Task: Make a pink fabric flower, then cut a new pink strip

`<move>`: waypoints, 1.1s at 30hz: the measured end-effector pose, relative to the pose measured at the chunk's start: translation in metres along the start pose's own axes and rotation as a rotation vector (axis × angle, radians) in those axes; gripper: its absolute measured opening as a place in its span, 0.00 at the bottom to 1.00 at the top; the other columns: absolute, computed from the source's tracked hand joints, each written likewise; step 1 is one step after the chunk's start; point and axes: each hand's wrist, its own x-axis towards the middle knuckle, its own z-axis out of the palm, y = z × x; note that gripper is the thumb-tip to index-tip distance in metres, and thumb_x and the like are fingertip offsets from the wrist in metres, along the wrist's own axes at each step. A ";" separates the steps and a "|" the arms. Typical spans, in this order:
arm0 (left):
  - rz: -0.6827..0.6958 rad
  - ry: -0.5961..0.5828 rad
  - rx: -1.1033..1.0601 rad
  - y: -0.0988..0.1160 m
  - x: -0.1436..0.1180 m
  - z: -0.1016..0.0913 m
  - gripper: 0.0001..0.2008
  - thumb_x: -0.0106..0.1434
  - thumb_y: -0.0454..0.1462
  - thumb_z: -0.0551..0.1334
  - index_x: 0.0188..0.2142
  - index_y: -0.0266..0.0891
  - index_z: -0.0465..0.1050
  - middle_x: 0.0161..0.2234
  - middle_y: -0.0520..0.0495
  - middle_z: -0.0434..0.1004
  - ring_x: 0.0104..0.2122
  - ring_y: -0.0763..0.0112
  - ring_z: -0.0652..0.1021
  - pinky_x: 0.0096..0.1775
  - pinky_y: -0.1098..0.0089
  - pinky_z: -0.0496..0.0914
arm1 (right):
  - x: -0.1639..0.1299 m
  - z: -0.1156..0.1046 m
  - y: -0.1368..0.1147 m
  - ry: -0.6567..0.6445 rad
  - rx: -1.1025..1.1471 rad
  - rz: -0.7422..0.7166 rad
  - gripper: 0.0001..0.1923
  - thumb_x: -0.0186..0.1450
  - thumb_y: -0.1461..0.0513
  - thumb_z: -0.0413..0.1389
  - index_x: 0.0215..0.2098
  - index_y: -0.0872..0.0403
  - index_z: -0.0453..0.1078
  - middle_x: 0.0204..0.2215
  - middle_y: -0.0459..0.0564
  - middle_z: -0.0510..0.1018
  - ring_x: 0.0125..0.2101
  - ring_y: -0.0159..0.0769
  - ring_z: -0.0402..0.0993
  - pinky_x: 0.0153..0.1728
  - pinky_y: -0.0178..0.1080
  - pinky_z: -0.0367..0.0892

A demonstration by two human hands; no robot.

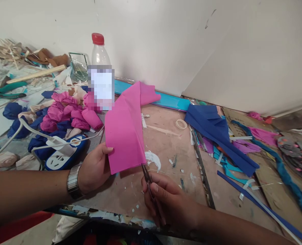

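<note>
Clear plastic bottle (pixel 99 51) w/ red cap, standing upright behind the pink paper sheet (pixel 126 127), near the wall; contents not readable, label blurred out. Glass box (pixel 78 64) just left of bottle, inside unclear.

Pink paper sheet: bright magenta, folded lengthwise w/ a centre crease, held up off the table (pixel 163 143), far end drooping toward the turquoise strip (pixel 166 99) behind it. Lower edge straight, level w/ the hands.

Left hand (pixel 94 168) closed on sheet's lower left edge, thumb on top, watch on wrist. Right hand (pixel 166 200) closed round scissors (pixel 147 177), below sheet's lower right corner; blade tips touching that corner. Handles buried in the hand, so blade opening hard to judge.

Left of sheet: heap of pink crepe rolls (pixel 69 114), blue rolls mixed in, power strip (pixel 62 154) w/ white cable just below the heap. Far left of sheet: wooden sticks (pixel 35 74), green-handled tool (pixel 9 90), partly cut off by frame edge.

Right of sheet: tape ring (pixel 181 124) on table, then dark blue paper (pixel 217 132) w/ purple + teal scraps beside it. Far right: dark round item w/ pink dots, cut off, can't identify. Below the hands, table's near edge + red/white stuff under it, too dark to tell.
</note>
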 end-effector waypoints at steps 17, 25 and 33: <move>0.046 -0.259 0.281 -0.009 -0.009 -0.020 0.14 0.56 0.39 0.68 0.42 0.35 0.78 0.36 0.44 0.82 0.34 0.64 0.80 0.40 0.66 0.77 | -0.004 0.000 0.002 -0.020 -0.152 0.030 0.22 0.68 0.48 0.60 0.46 0.56 0.64 0.26 0.43 0.74 0.18 0.22 0.67 0.16 0.24 0.60; 0.062 -0.259 0.240 -0.011 -0.013 -0.015 0.12 0.58 0.37 0.71 0.42 0.37 0.78 0.36 0.47 0.81 0.35 0.69 0.79 0.40 0.72 0.76 | -0.006 0.001 -0.004 -0.090 -0.119 0.005 0.22 0.69 0.47 0.59 0.46 0.57 0.64 0.26 0.44 0.75 0.17 0.21 0.67 0.17 0.24 0.59; 0.059 -0.275 0.288 -0.013 -0.013 -0.014 0.14 0.60 0.39 0.71 0.45 0.38 0.79 0.40 0.46 0.82 0.39 0.66 0.80 0.43 0.70 0.77 | -0.004 0.001 -0.003 -0.055 0.022 0.029 0.22 0.70 0.46 0.57 0.46 0.54 0.64 0.27 0.45 0.76 0.19 0.26 0.73 0.16 0.25 0.62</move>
